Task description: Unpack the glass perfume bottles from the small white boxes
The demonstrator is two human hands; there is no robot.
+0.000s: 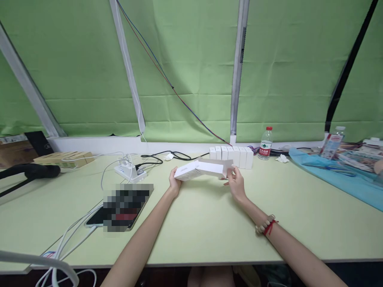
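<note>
My left hand (174, 182) is closed round the left end of a small white box (191, 171) held above the pale green table (209, 223). My right hand (235, 181) pinches the box's open white flap (217, 167) at its right end. A bead bracelet with a red cord (265, 225) sits on my right wrist. Just behind the hands stands a row of several small white boxes (231, 156).
A tablet (124, 207) with white cables lies at the left front, a white power strip (131, 172) behind it. A water bottle (265, 143) stands at the back right. Blue cloth (338, 175) with packets covers the right side. Flat cardboard boxes (64, 158) lie far left.
</note>
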